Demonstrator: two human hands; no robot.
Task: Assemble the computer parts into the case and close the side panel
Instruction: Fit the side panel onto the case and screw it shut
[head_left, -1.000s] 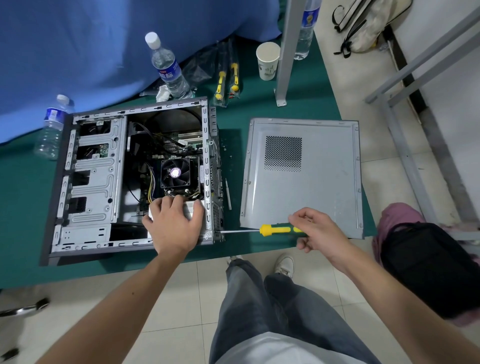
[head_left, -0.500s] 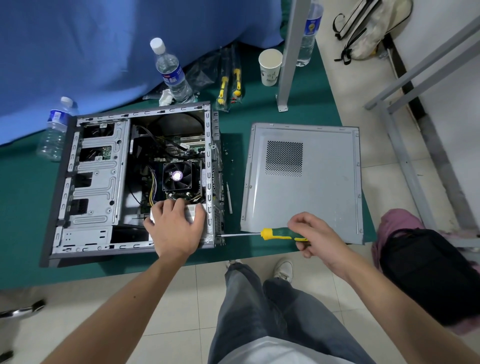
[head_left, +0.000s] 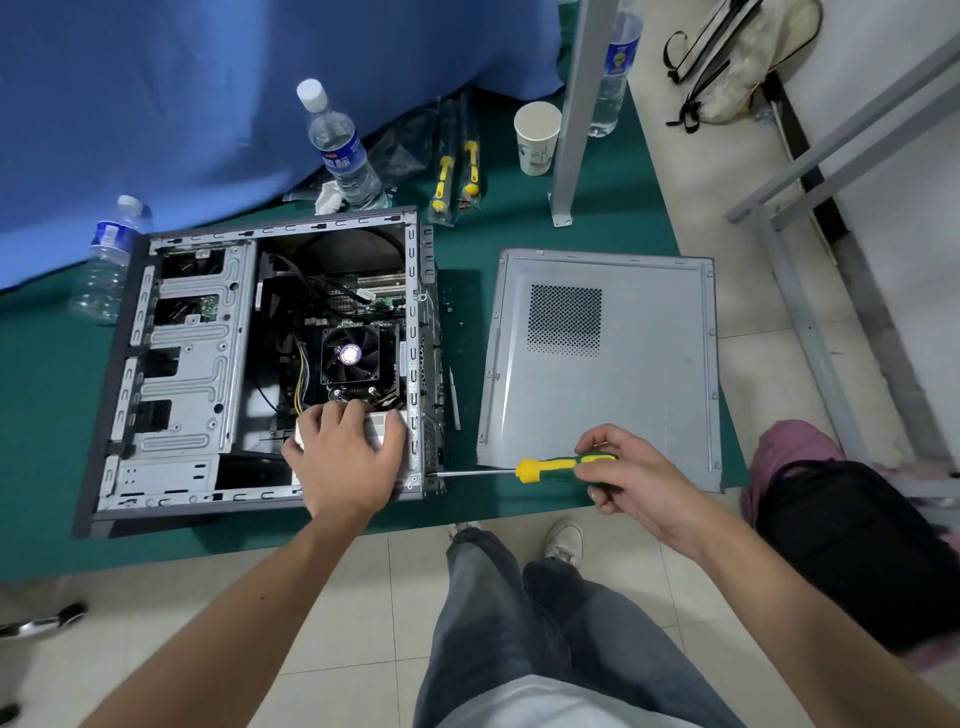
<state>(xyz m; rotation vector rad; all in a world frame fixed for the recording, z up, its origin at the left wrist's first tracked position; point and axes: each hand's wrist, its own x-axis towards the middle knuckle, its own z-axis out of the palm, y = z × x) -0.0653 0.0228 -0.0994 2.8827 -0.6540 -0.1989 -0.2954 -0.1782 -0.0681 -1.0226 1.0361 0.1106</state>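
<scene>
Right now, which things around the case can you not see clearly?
- Grey box in the computer case: the left hand covers most of it, head view.
- Screw at the screwdriver tip: too small.
- Screwdriver handle end: inside the right hand fingers.

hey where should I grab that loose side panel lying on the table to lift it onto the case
Probably take the side panel by its two long edges, one hand from the left and one from the right. It lies flat on the green table, and its near right corner overhangs the table edge, giving fingers room underneath for a first grip.
</scene>
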